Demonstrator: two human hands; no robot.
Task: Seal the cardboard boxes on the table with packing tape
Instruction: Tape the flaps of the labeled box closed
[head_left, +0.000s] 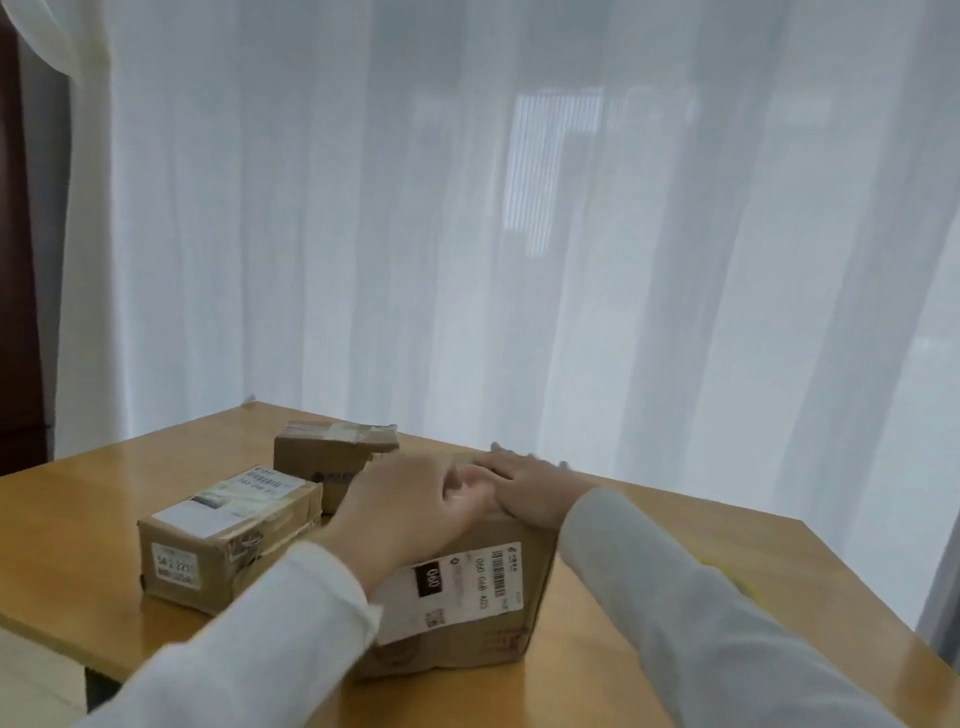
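1. The near box (457, 587) is pressed from above by both hands, and no tape roll can be seen anywhere. If tape is under the palms, its position is hidden, so a crooked or wrinkled strip could be rubbed down unnoticed.
2. The right hand (524, 486) is laid flat on the far part of the box top, fingers straight and together, holding nothing. Uneven pressure there could push a flap inward and leave the seam gapped.
3. The left hand (410, 506) rests on the top just beside the right, touching it. Its fingers are curled under and hidden, so it cannot be told whether anything is pinched. A pinched tape end could fold back and stick to itself.
4. The box stands at the near middle of the table (675, 597); a sideways push could slide it on the glossy wood.
5. The box is brown, worn cardboard, with a white shipping label with barcode on its near face and creased lower edges.
6. Two smaller boxes stand to the left: the left box (228, 535), labelled and already taped, and the far box (332, 457), with tape across its top. They are close enough to be bumped by the left sleeve.
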